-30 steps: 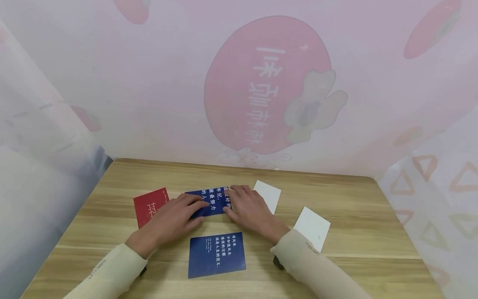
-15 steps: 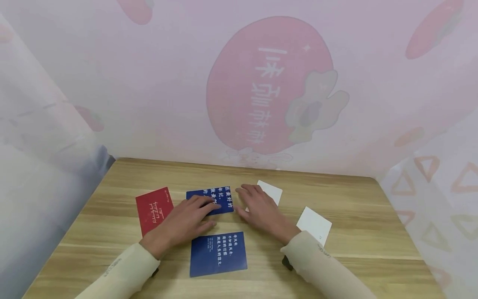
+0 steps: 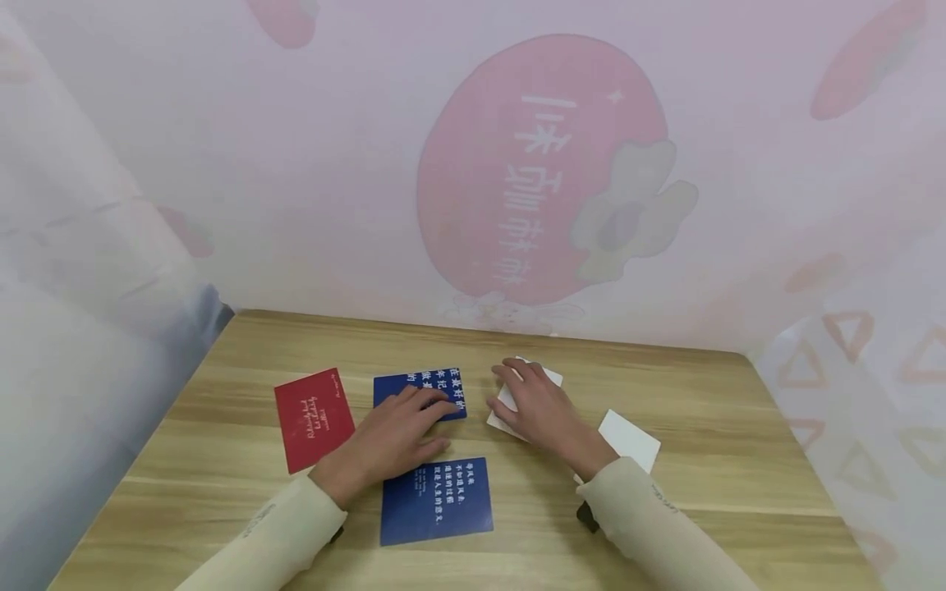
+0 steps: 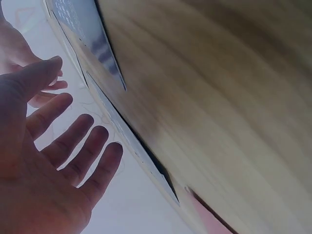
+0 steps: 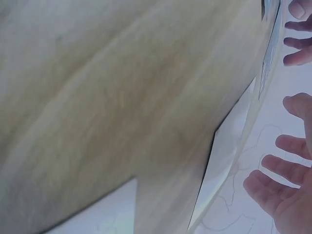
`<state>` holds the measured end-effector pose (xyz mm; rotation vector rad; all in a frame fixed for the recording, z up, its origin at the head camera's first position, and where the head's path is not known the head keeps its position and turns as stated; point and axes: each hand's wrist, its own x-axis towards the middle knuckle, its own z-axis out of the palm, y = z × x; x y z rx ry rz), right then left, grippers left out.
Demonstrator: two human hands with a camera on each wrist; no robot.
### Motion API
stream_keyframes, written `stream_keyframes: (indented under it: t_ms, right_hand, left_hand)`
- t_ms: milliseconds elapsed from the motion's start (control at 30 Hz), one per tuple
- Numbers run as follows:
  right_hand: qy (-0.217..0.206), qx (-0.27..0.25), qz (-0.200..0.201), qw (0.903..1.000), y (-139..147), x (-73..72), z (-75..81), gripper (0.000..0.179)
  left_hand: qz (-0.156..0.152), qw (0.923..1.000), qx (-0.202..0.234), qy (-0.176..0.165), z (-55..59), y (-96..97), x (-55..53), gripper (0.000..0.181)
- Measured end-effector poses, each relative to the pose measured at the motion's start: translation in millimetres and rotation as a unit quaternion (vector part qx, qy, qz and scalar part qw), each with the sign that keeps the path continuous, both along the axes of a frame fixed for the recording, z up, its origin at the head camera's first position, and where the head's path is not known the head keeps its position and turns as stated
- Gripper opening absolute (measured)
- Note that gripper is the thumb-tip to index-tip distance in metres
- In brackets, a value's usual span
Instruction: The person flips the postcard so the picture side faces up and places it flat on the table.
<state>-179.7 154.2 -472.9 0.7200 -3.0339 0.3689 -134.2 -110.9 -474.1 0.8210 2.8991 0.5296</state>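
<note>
My left hand [image 3: 388, 439] hovers over the far blue card [image 3: 389, 387], which bears white Chinese lettering, and hides part of it. In the left wrist view the left hand's fingers [image 4: 100, 141] are spread and relaxed, apart from the cards. A second blue card [image 3: 447, 513] with white writing lies nearer, its upper left corner behind that hand. My right hand [image 3: 545, 414] is over a white card [image 3: 550, 375] and covers its middle. The right wrist view shows the right hand [image 5: 292, 195] with loose fingers, holding nothing, above the white card [image 5: 222, 146].
A red card [image 3: 314, 419] with white script lies on the left of the wooden table [image 3: 562, 542]. Another white card [image 3: 631, 437] lies to the right, partly behind the right sleeve [image 3: 628, 501]. A pink patterned curtain [image 3: 332, 180] rises behind the table's back edge.
Both hands have moved right: the right hand has left the far blue card for a spot over the white card. The left has uncovered the red card. The view has shifted slightly.
</note>
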Motion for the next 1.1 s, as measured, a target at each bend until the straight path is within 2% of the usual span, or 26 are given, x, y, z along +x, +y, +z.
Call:
stream_keyframes:
  t_ms: [400, 733, 1100]
  right_hand:
    - [0.007, 0.004, 0.002, 1.0, 17.2, -4.2, 2.8, 0.057]
    - [-0.006, -0.016, -0.014, 0.9998, 31.5, -8.5, 5.9, 0.059]
    - [0.016, -0.021, -0.025, 0.9994, 47.6, -12.8, 5.1, 0.057]
  left_hand:
    - [0.003, 1.0, -0.003, 0.009, -0.5, 13.8, -4.3, 0.053]
    - [0.009, 0.9999, 0.005, -0.009, 0.6, 26.3, -10.9, 0.052]
    - [0.01, 0.9998, 0.011, -0.011, 3.2, 40.0, -13.7, 0.047]
